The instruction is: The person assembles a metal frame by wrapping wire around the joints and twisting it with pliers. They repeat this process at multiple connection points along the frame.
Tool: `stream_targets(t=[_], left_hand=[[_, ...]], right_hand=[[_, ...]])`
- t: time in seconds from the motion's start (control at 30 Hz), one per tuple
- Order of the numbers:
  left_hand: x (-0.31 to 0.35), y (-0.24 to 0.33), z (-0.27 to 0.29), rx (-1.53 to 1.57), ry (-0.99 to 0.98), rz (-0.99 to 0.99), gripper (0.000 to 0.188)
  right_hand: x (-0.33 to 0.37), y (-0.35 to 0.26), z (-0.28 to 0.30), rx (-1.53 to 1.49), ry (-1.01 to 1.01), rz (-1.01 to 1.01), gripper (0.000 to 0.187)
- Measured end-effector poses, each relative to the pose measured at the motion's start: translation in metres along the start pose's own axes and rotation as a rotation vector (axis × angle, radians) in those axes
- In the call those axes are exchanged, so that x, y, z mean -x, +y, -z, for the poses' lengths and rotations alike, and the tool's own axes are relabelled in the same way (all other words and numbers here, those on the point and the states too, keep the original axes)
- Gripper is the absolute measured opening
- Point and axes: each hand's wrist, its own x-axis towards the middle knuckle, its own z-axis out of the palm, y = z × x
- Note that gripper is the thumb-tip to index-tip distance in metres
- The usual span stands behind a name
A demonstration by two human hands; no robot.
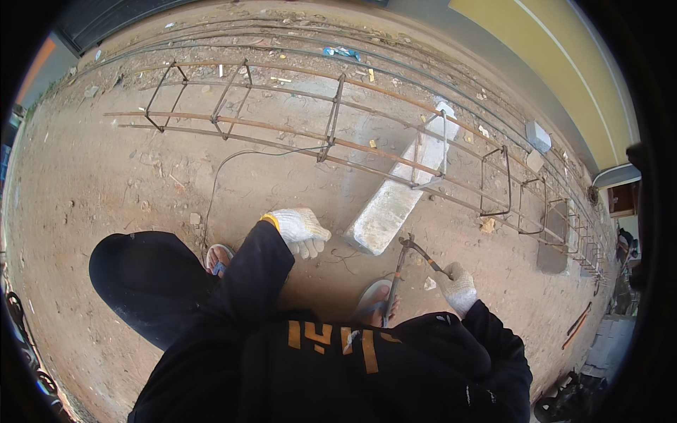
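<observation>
Both my hands wear white knitted gloves. My right hand (457, 287) grips one handle of a pair of long-handled pincers (425, 256). The jaws point up and away from me, and the second handle hangs loose toward my foot. My left hand (302, 231) is in the air left of the pale block's near end, its fingers curled in; whatever may be inside them is hidden. Ahead of both hands lies a long rebar cage (332, 116) with square stirrups. It rests across the pale concrete block (388, 211), apart from my hands.
A thin dark wire (217, 173) runs from the cage toward my left foot. Long cables (268, 48) stretch along the far side, near a blue scrap (342, 52). A yellow wall (557, 63) rises at far right. Small debris and wire bits dot the dirt ground.
</observation>
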Motion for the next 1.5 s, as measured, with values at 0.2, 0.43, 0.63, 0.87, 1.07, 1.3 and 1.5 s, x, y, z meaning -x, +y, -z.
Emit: stream_targets(t=[0.2,0.43,0.63,0.87,1.07,1.3,1.5], left_hand=[[-0.048,-0.004,0.026,0.621,-0.223,-0.571,0.052],[-0.118,0.003,-0.02,1.74,-1.184,-0.179,0.066],[-0.04,0.045,-0.006,1.4,-1.069,-0.654,0.078],[-0.017,0.056,-0.008,1.317,-0.846,-0.537,0.07],[-0.039,0.045,-0.043,1.226,-0.343,-0.641,0.045],[-0.01,0.053,-0.044,1.44,-0.85,-0.855,0.045],[0.028,0.083,-0.05,1.782,-1.1,-0.846,0.06]], right_hand=[[0.072,-0.18,0.167,0.368,-0.088,0.329,0.028],[0.075,-0.338,0.146,0.336,-0.151,0.064,0.025],[0.068,-0.362,0.106,0.325,-0.134,-0.099,0.03],[0.069,-0.394,0.089,0.025,-0.074,-0.36,0.027],[0.068,-0.408,0.087,0.043,-0.059,-0.305,0.031],[0.065,-0.409,0.086,0.119,-0.07,-0.28,0.027],[0.069,-0.417,0.086,0.063,-0.079,-0.376,0.029]])
